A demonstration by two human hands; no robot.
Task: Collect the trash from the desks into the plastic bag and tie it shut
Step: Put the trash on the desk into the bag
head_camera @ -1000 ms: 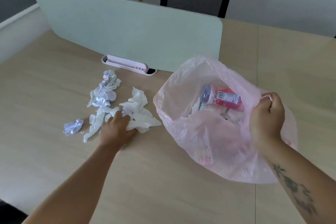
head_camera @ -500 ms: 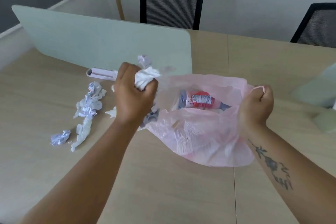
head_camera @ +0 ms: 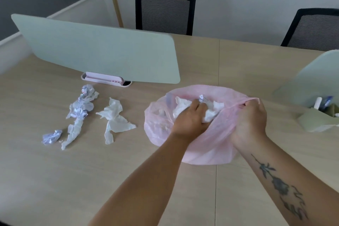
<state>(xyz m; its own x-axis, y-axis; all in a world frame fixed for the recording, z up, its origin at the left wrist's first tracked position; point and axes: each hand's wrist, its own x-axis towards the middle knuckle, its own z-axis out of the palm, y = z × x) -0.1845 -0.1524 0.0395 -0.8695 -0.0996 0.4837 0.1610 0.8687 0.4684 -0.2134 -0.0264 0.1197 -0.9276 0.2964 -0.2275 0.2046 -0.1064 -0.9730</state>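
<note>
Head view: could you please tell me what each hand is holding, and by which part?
The right hand pinches the pink plastic bag at its rim; the left hand, inside the opening, grips a wad of white tissue.

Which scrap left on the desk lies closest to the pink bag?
The flat, torn white tissue sheet, lying alone between the long crumpled white-and-lilac paper strip and the pink plastic bag. The small crumpled paper ball is farthest.
</note>
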